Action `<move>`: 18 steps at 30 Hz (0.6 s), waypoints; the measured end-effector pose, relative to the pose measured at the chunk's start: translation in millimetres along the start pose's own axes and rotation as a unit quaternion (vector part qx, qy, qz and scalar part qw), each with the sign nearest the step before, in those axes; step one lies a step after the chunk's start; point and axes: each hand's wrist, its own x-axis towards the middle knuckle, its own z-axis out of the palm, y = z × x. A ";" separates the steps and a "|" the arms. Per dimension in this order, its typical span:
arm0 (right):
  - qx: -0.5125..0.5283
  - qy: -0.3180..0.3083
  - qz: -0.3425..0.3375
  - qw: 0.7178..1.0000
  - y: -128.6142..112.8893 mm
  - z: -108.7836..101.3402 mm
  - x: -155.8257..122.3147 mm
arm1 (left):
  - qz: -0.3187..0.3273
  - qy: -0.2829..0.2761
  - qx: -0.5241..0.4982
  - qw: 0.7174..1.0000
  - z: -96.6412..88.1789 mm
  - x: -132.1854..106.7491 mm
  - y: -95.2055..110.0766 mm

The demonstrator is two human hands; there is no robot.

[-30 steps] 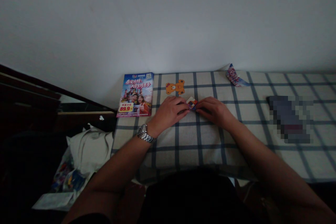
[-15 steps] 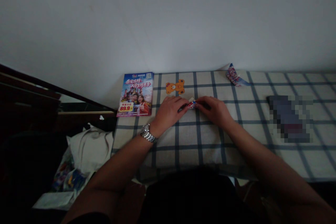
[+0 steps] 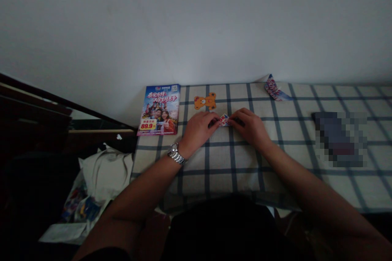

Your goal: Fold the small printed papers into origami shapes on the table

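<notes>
A small folded piece of printed paper (image 3: 223, 120), white with red and blue markings, lies between my two hands just above or on the checked cloth. My left hand (image 3: 199, 128), with a metal watch on its wrist, pinches the paper's left end between thumb and fingers. At the opposite end, the fingertips of my right hand (image 3: 250, 128) are closed on the paper. Part of the paper is covered by my fingertips. Behind my left hand is a flat orange teddy bear picture (image 3: 205, 101).
A stack of colourful flyers (image 3: 159, 110) lies on the checked cloth (image 3: 196, 171) at the left. A folded paper shape (image 3: 275, 90) stands near the wall (image 3: 214, 24). Right of it lies a dark, pixelated flat object (image 3: 337, 136). A white bag (image 3: 107, 171) sits below at left.
The paper between my fingers has turned or opened slightly, showing more of its white and red print. Both hands stay in nearly the same place; the view has shifted slightly.
</notes>
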 end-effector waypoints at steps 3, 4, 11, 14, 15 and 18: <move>0.002 0.000 0.001 1.000 0.4 0.9 -0.7 | -0.002 0.004 0.002 1.000 0.1 -0.2 1.2; 0.001 0.000 0.002 1.000 0.5 1.0 -1.0 | -0.001 0.007 0.004 1.000 0.1 -0.2 1.5; -0.019 -0.004 -0.001 1.000 -1.2 0.3 -1.4 | 0.016 0.003 0.005 1.000 -0.5 0.1 2.4; -0.023 -0.003 -0.008 1.000 -2.6 0.2 -0.8 | 0.012 -0.005 0.012 1.000 -0.7 0.3 2.3; -0.028 -0.001 -0.013 1.000 -2.8 0.3 -0.6 | 0.012 -0.008 0.013 1.000 -0.7 0.4 2.0; -0.067 0.005 -0.030 0.997 -2.7 0.6 -0.3 | 0.023 -0.008 0.011 1.000 -0.2 0.6 -0.4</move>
